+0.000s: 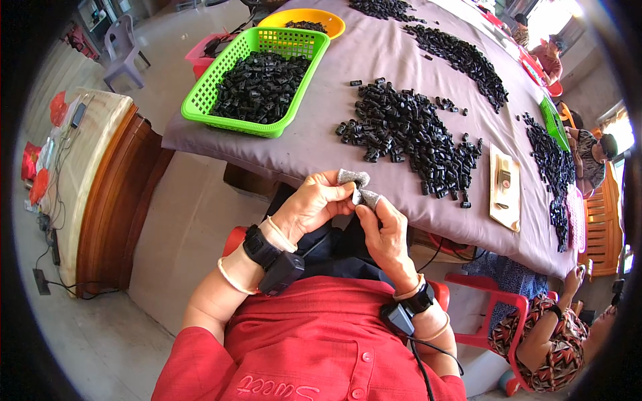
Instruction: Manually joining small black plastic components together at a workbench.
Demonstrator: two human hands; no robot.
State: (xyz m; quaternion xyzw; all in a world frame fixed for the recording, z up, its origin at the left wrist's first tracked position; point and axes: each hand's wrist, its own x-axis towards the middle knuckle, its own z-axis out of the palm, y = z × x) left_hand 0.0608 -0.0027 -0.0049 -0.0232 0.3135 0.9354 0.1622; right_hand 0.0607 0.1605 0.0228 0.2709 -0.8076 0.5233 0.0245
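My left hand (315, 204) and my right hand (386, 230) meet in front of me, just off the table's near edge. Both are closed in a pinch, with grey fabric covers on fingertips. Between them is a small black piece (359, 192), mostly hidden by the fingers, with a pale patch beside it. Beyond my hands, a large heap of small black plastic parts (418, 137) lies on the mauve tablecloth (328, 157). To the left, a green mesh basket (189, 107) holds many more of these parts.
A yellow bowl (336, 25) stands behind the basket. More black parts (461, 57) lie farther back and another pile (550, 177) lies right. A tan board (506, 207) carries a small device. A co-worker (552, 334) sits at right; others are beyond. A wooden cabinet (110, 220) stands left.
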